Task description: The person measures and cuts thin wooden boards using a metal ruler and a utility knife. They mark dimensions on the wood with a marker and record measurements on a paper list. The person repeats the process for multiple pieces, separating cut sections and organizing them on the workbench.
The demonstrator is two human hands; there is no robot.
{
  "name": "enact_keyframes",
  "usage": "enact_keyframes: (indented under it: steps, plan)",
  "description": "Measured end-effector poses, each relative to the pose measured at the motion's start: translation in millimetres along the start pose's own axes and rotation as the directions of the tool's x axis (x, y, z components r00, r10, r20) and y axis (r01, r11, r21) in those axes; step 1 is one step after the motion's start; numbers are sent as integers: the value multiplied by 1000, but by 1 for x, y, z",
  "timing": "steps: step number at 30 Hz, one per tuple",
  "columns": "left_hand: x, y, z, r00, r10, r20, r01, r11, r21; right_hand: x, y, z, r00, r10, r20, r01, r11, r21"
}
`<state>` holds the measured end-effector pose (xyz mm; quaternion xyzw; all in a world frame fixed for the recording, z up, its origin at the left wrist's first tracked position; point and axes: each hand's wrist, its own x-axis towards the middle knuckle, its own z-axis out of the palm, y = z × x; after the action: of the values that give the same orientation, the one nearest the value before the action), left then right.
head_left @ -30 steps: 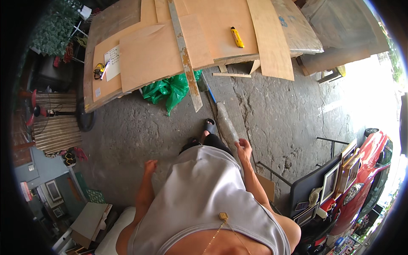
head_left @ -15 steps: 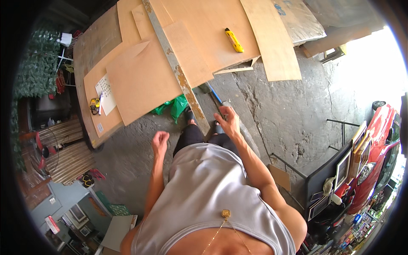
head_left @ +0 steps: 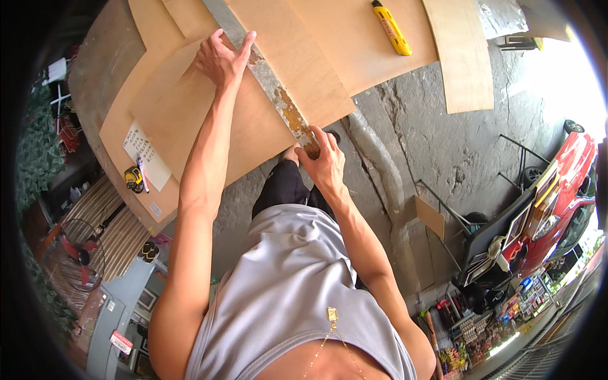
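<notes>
A long, flat metal straightedge (head_left: 269,79) with worn, rust-brown patches lies slantwise across thin wooden sheets. My left hand (head_left: 221,63) is well forward at its left side, thumb across the bar and the other fingers bent at its left edge. At the near end, my right hand (head_left: 326,161) has its fingers curled around the bar, which juts past the sheet's edge. Beneath the bar's left side is a plywood sheet (head_left: 247,149); another plywood sheet (head_left: 310,69) lies to its right. A yellow utility knife (head_left: 391,28) rests farther right.
On the left, a paper with handwriting (head_left: 152,161), a pen (head_left: 143,174) and a yellow tape measure (head_left: 133,180) lie on the boards. A narrow plywood strip (head_left: 465,63) overhangs at right. Beyond are a red car (head_left: 563,196), leaning frames and a standing fan (head_left: 82,255).
Both hands were raised off the boards and now touch the straightedge. My left arm has reached forward; my right hand has come to the bar's near end. The view has shifted closer.
</notes>
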<state>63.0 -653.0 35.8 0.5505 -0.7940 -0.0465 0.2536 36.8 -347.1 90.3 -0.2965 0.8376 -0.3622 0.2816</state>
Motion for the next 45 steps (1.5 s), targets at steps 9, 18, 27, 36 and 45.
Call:
enact_keyframes:
  steps: [9, 18, 27, 36, 45]
  plan:
    - [1, -1, -2, 996, -21, 86, 24, 999, -38, 7, 17, 10, 991, -78, -105, 94, 984, 149]
    - [2, 5, -8, 990, -54, 129, 65, 995, -81, 11, 13, 6, 996, -13, -88, 31, 977, 211]
    - [-2, -3, -5, 992, 74, 105, -71, 997, -31, 11, 14, 6, 996, 1, -88, 18, 976, 219]
    - [0, -4, -6, 990, 68, 122, -64, 997, -37, 12, 13, 5, 997, 17, -74, 1, 971, 237]
    - [3, -9, -5, 979, -30, 201, 44, 997, -68, 12, 17, 5, 998, 9, -64, 7, 969, 248]
